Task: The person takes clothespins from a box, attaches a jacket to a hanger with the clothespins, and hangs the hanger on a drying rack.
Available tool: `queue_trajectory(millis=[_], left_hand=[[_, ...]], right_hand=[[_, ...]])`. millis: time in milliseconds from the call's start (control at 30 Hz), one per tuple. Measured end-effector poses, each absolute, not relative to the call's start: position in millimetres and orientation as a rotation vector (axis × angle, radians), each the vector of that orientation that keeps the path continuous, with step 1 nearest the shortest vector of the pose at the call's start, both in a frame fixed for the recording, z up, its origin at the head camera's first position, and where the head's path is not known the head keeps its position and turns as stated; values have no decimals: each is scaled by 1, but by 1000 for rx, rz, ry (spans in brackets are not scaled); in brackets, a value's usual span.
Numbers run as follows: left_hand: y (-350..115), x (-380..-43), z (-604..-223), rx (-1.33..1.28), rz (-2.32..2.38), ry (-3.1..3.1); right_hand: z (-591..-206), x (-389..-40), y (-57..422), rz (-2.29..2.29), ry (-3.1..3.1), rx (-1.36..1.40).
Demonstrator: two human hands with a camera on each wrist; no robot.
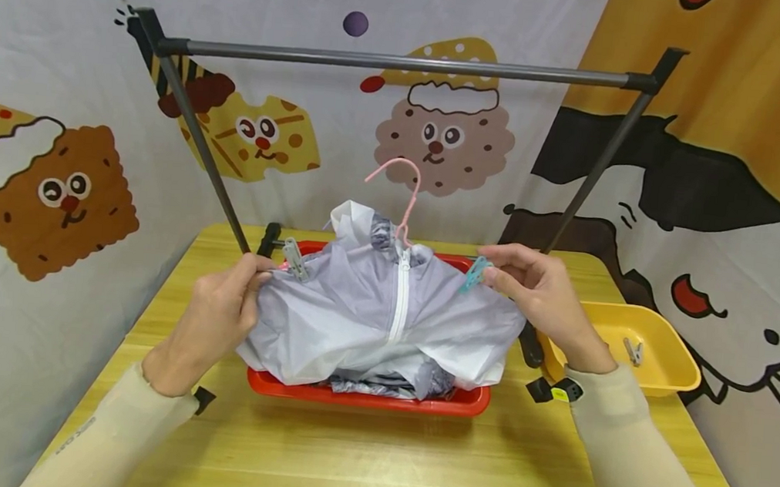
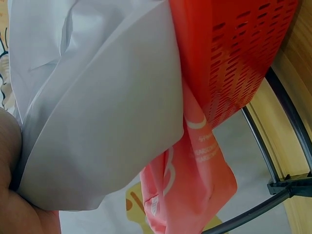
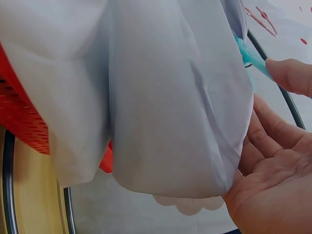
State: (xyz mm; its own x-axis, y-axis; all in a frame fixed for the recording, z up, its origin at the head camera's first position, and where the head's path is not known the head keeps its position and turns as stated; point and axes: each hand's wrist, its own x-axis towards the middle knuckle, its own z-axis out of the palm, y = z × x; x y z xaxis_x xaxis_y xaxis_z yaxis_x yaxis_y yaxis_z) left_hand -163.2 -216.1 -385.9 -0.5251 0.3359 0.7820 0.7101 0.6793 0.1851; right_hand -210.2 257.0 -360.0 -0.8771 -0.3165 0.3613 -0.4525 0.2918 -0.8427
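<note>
A light grey-and-white zip jacket (image 1: 350,302) hangs on a pink hanger (image 1: 414,191), its hook standing up out of the collar. At the jacket's left shoulder my left hand (image 1: 212,317) pinches the edge of the fabric. Close to those fingertips, a grey clothespin (image 1: 296,260) is clipped on the same shoulder. My right hand (image 1: 539,295) pinches a teal clothespin (image 1: 475,274) between thumb and fingers at the other shoulder. In the right wrist view, the teal clothespin (image 3: 253,58) lies partly behind the jacket sleeve (image 3: 170,112).
Behind and below the jacket sits a red basket (image 1: 365,400) with more clothes in it. A yellow tray (image 1: 671,369) at the right holds a grey clothespin (image 1: 633,351). The metal rack's bar (image 1: 406,64) spans above. Pink fabric (image 2: 195,180) hangs beside the basket.
</note>
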Motion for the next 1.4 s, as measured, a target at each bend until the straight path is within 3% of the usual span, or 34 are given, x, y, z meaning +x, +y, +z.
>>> queue_trajectory(millis=[1400], left_hand=[[-219, -165, -389, -775, -661, -2153]], right_hand=[[-375, -204, 266, 1394, -2714, 796]])
